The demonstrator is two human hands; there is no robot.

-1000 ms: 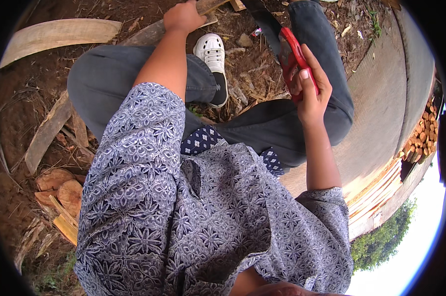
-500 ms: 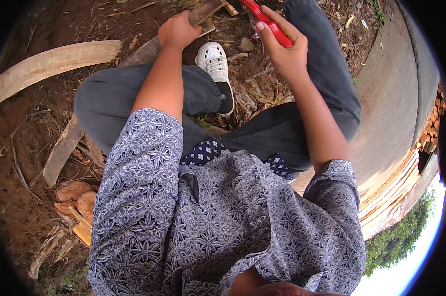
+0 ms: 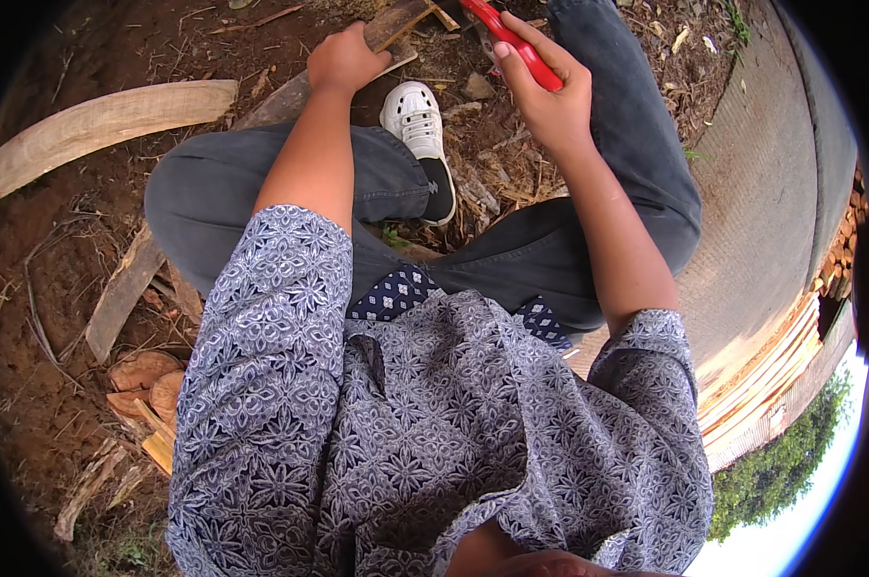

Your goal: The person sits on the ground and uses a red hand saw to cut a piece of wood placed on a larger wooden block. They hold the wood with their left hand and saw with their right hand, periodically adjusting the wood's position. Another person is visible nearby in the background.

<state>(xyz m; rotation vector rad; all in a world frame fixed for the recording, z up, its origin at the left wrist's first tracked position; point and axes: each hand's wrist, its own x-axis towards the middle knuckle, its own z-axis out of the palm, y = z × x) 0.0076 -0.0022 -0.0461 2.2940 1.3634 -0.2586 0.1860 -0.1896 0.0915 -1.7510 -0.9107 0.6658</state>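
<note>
My left hand is closed on the edge of a wooden plank near the top of the view, with most of its fingertips hidden. My right hand grips the red handle of a saw, thumb along its upper side. The saw's far end runs out of view at the top, and only a little of its greyish blade shows below the handle. A white shoe on my foot stands on the ground between my two hands.
A curved pale board lies at the left. Further down are a rough plank and cut wood pieces. Wood chips litter the soil between my legs. A grey mat spreads along the right, with stacked wood strips beyond.
My right hand and the saw have shifted slightly left and upward. The left hand stays on the plank almost unmoved.
</note>
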